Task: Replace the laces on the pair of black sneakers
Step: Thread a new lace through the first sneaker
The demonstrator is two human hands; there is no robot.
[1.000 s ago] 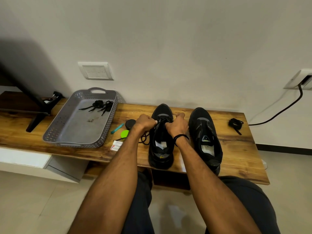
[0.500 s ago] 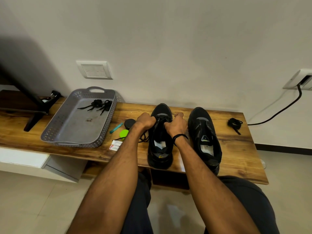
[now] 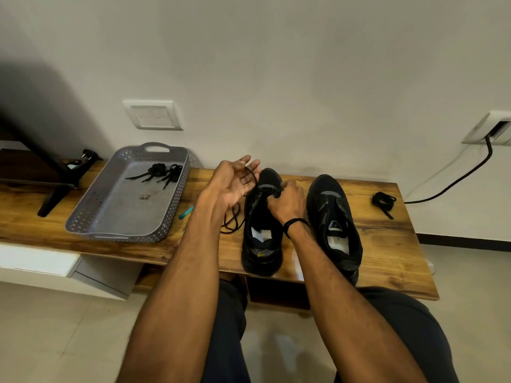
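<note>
Left hand [image 3: 235, 181]: raised above the bench, palm turned up and toward the camera, fingers spread and nearly straight. Black lace [image 3: 251, 174] runs across the fingers, then drops to slack loops lying on the wood beside the shoe. Cannot tell whether it is caught between two fingers.

Right hand [image 3: 286, 199]: low on the forefoot of the left sneaker [image 3: 262, 230], fingers curled tight and gripping the lace at the front eyelets. Black band on that wrist. Knuckles hide the eyelets themselves.

Left sneaker: on the wooden bench [image 3: 392, 244], between the two forearms, heel at the near edge. Right sneaker [image 3: 336, 217] just beside it, to the right, not touching the hands. Both upright on their soles, toes toward the wall, heels toward the person; long axes run front to back across the bench, roughly parallel.

Round about: teal stick [image 3: 186, 212] left of the left forearm, partly hidden by it. Grey perforated tray [image 3: 83, 219] further left, two bundled laces [image 3: 163, 171] at its far end. Another coiled lace bundle [image 3: 383, 200] well right of the sneakers. Black stand [image 3: 59, 189] at far left. Switch plate [image 3: 153, 114] on the wall; a wall socket [image 3: 490, 128] at right with a black cable [image 3: 456, 180] trailing down.
</note>
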